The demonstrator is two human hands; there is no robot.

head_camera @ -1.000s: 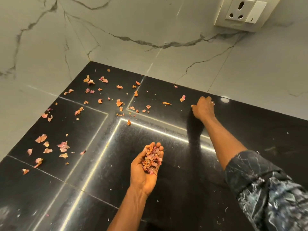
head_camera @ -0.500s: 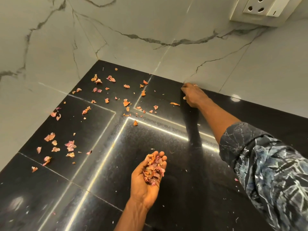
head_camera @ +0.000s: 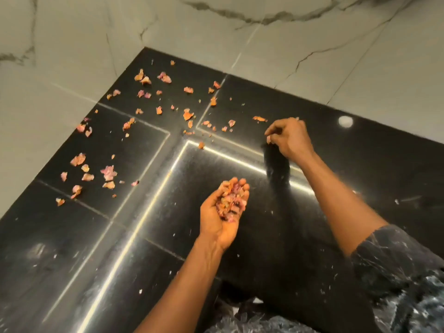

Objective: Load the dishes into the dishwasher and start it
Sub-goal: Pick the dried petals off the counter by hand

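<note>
Pinkish flakes (head_camera: 108, 172) lay scattered over the black counter (head_camera: 72, 236) at left and upper middle, leftward of both hands. At centre, the left hand (head_camera: 222, 212) cupped a heap of them palm-up. Right of centre, the right hand (head_camera: 288, 138) pinched one, nearest the upper strays. No dishes or dishwasher showed.

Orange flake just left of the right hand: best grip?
Pinch the orange flake across its narrow width, straight from above. It lies thin and flat on the black counter, so no side offers an edge. The right hand, nearest, pinches a small flake.
</note>
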